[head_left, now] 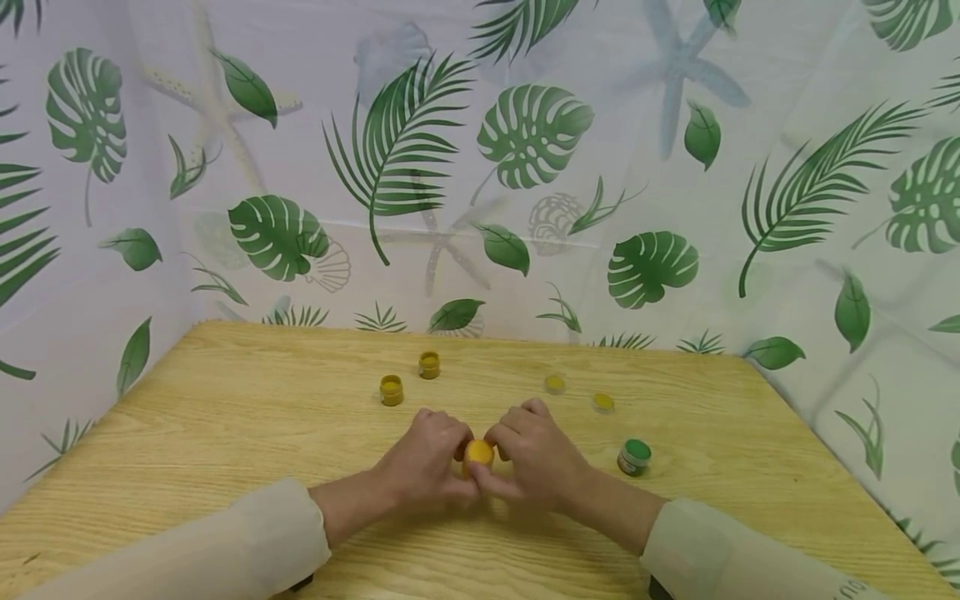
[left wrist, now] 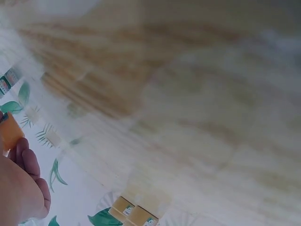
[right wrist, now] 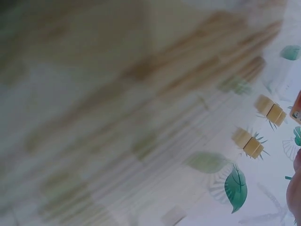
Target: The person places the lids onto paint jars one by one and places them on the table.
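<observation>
Orange jar [head_left: 479, 452], left hand [head_left: 433, 460] and right hand [head_left: 534, 457] pinching it (one each side), green jar [head_left: 634, 457] nearby

Left of centre I see two ochre jars [head_left: 392, 392], right of centre two yellow lids [head_left: 603, 403], lower right a green jar [head_left: 634, 457], all on my wood-grain tabletop [head_left: 225, 425]. Across the upper frame I face a white cloth [head_left: 645, 196] printed with green leaves [head_left: 504, 247], pale starfish [head_left: 677, 62] and shells [head_left: 555, 222].
</observation>
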{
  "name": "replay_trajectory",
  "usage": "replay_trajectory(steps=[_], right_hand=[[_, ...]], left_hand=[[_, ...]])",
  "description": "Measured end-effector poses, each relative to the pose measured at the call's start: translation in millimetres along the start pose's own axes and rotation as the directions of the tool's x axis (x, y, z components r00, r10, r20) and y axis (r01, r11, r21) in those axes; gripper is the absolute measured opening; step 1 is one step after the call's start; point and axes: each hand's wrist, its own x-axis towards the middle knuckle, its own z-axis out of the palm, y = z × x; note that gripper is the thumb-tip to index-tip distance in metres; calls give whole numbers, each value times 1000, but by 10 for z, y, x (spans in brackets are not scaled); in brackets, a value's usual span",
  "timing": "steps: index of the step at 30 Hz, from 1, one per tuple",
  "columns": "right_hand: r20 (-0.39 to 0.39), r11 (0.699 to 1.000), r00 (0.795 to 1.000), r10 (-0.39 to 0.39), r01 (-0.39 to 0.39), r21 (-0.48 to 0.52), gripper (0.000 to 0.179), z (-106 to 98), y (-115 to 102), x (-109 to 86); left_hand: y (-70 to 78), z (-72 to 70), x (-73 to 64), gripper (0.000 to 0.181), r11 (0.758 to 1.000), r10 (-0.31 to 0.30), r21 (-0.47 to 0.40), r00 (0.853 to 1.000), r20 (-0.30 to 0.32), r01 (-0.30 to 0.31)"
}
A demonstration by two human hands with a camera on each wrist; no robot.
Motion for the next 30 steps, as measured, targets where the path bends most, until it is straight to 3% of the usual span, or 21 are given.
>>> replay_trajectory(steps=[4, 10, 18, 23, 30], right_hand=[[-31, 1000, 999, -9, 9, 1, 27, -10, 1, 6], [-24, 1000, 1000, 10, -10, -29, 34, -3, 5, -4], [90, 993, 991, 98, -92, -71, 43, -27, -43, 1], [165, 989, 977, 134, -122, -79, 37, -46, -77, 10], [123, 995, 988, 92, -86, -59, 22, -34, -90, -1]], left_hand=[[12, -9, -3, 29, 999, -28, -16, 1000, -2, 28], [15, 17, 11, 29, 1000, -11, -4, 1000, -5, 11], [19, 24, 11, 30, 998, -55, 8, 997, 48, 55], [19, 21, 3, 33, 999, -38, 24, 999, 14, 38], [19, 26, -1, 30, 997, 19, 77, 1000, -22, -18]])
